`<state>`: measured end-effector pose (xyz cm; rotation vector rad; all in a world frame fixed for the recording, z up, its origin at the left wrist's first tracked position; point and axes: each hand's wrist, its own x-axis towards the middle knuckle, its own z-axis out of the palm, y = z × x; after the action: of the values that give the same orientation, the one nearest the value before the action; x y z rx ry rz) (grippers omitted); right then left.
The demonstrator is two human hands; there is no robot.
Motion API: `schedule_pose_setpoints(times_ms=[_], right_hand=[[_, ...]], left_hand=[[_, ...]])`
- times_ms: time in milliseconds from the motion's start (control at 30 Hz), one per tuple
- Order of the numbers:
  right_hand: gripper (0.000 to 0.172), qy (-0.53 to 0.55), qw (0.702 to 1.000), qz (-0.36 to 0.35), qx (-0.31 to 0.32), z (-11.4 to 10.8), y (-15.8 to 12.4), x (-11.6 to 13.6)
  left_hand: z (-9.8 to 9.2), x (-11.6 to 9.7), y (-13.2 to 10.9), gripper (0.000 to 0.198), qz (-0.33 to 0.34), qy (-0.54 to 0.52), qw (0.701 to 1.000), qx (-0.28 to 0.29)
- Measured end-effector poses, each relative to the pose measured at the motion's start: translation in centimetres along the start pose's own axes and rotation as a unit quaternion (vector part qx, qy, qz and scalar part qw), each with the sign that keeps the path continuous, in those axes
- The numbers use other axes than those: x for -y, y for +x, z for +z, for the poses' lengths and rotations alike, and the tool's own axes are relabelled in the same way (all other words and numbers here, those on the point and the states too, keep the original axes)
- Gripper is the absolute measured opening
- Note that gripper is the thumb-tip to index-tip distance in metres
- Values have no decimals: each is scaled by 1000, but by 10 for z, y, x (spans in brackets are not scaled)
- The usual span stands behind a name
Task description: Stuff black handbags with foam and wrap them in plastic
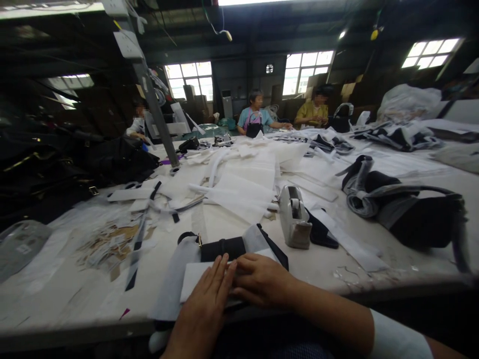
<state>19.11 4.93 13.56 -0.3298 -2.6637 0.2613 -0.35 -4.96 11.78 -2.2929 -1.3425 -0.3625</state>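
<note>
A small black bag with a strap and a gold-coloured buckle lies at the table's front edge, partly covered by white wrapping. Across its near side rests a white sheet. My left hand lies flat on this sheet, its fingers stretched out and holding nothing. Close beside it, my right hand has its fingers bent inward over the sheet; whatever is under its fingertips is hidden. Thin white wrapping paper spreads out left of the bag.
A tape dispenser stands behind my right hand, with a black flat piece beside it. Black bags lie at right and are piled at left. White sheets and paper scraps cover the table. Several people sit across it.
</note>
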Motion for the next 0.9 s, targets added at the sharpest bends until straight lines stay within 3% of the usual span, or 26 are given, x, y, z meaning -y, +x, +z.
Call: schedule_pose_setpoints(times_ms=[167, 300, 533, 700, 900], right_hand=[[34, 9, 998, -2, -54, 1, -16, 4], [67, -31, 999, 14, -2, 2, -37, 9], [49, -107, 994, 16, 34, 13, -40, 5], [44, -171, 984, -58, -3, 8, -49, 1], [45, -237, 969, -24, -69, 8, -69, 16]], left_hand=[[22, -1, -16, 70, -10, 15, 1000, 1], [19, -9, -23, 62, -12, 47, 999, -12], [18, -6, -20, 64, -7, 32, 999, 17], [20, -5, -20, 60, -8, 26, 1000, 7], [24, -7, -24, 50, -18, 48, 998, -33]])
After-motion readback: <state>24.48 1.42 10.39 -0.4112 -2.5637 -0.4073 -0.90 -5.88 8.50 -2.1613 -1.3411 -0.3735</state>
